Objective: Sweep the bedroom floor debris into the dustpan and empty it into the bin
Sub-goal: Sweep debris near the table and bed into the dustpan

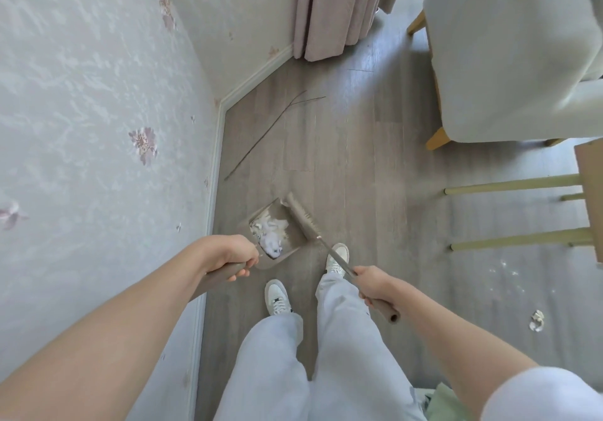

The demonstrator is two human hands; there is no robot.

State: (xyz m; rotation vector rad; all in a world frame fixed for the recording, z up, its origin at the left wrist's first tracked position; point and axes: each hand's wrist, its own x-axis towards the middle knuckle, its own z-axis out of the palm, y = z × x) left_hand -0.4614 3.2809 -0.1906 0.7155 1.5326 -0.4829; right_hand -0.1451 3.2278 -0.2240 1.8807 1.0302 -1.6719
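Observation:
My left hand (pixel 233 257) grips the taupe handle of a long-handled dustpan (pixel 292 224) that sits near the wall, its scoop holding white crumpled paper debris (pixel 272 236). My right hand (pixel 375 285) grips the handle of a broom (pixel 300 213), whose taupe brush head lies along the dustpan's right edge. A crumpled paper scrap (pixel 536 320) lies on the grey wood floor at the right, with small white bits (pixel 504 269) scattered above it. A long thin twig (pixel 270 130) lies on the floor ahead near the skirting.
Flowered wallpaper wall (pixel 98 126) runs along the left. Pink curtains (pixel 339 9) hang at the far corner. A covered chair (pixel 509 55) with wooden legs stands at upper right, a stool (pixel 587 192) with pale legs at right. My white shoes stand below the dustpan.

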